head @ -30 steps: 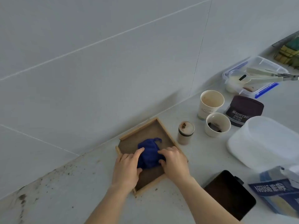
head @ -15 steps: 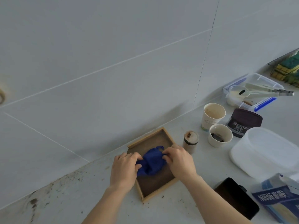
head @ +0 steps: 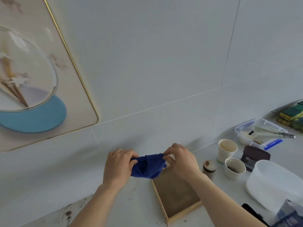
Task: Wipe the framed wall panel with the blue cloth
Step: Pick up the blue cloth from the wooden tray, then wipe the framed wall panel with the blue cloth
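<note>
Pale grey tile covers the wall (head: 155, 63) ahead of me, and on it, up and to the far left, hangs the gold-edged framed wall panel (head: 77, 76) with a pale picture and a turquoise disc in it. Its long gold edge runs on a slant from upper left down to a rounded lower right corner, and brownish smudges show near the upper part of that edge. The panel lies up and leftward from both hands, well apart from them, and my left hand (head: 118, 166) is the nearer one to it. On the white counter (head: 41, 185) below sits a shallow wooden tray (head: 176, 195), now bare inside, near my right forearm.

The crumpled dark blue cloth (head: 148, 166) is off the tray, held up between my hands just in front of the wall's foot. My left hand grips its left end with fingers curled shut around the fabric; my right hand (head: 182, 161) pinches the right end between thumb and fingertips. Both forearms reach forward, wrists level. I judge the wipe not yet begun; the cloth needs carrying up-left.
</note>
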The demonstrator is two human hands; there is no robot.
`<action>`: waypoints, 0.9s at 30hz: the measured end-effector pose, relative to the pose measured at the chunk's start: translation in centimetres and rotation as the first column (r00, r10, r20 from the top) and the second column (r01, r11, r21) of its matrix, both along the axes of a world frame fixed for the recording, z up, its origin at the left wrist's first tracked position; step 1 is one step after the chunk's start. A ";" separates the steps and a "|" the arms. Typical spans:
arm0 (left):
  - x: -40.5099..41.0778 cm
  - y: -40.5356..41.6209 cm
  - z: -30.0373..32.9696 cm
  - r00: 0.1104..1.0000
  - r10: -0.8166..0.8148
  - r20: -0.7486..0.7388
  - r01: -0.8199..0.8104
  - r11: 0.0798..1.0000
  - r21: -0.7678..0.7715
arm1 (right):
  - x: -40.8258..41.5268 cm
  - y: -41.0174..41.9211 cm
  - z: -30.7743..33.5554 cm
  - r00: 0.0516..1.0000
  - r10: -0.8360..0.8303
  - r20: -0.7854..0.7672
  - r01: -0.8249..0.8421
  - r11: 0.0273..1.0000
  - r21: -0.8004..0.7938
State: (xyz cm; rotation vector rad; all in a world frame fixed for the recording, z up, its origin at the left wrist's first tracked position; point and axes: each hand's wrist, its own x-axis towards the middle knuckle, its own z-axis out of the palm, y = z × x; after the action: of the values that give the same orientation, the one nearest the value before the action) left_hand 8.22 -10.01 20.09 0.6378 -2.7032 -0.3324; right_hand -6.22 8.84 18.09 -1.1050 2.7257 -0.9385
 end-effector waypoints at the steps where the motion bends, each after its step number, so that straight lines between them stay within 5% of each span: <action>1: 0.9 -0.5 1.0 1.000 -0.002 -0.019 0.002 1.000 -0.013 | 0.8 -0.5 1.2 1.000 0.008 -0.015 -0.008 1.000 -0.004; 11: 11.8 -6.5 9.8 0.980 0.032 -0.195 -0.048 0.996 -0.079 | 10.2 -6.7 11.8 0.988 0.076 -0.133 -0.083 0.996 -0.044; 21: 18.1 -11.3 17.2 0.892 0.023 -0.452 -0.016 1.000 0.018 | 16.1 -12.7 19.3 0.986 0.131 0.102 -0.075 0.899 -0.431; 27: 17.9 -11.0 21.1 0.719 0.005 -0.695 0.274 0.917 0.290 | 18.2 -14.2 23.6 0.925 0.243 0.292 0.014 0.746 -0.666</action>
State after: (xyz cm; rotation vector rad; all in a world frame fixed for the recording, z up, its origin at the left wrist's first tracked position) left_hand 26.11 -21.03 41.23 0.3026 -1.9630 -0.9436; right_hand 12.01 -5.32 41.73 -1.0074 2.0177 -1.9499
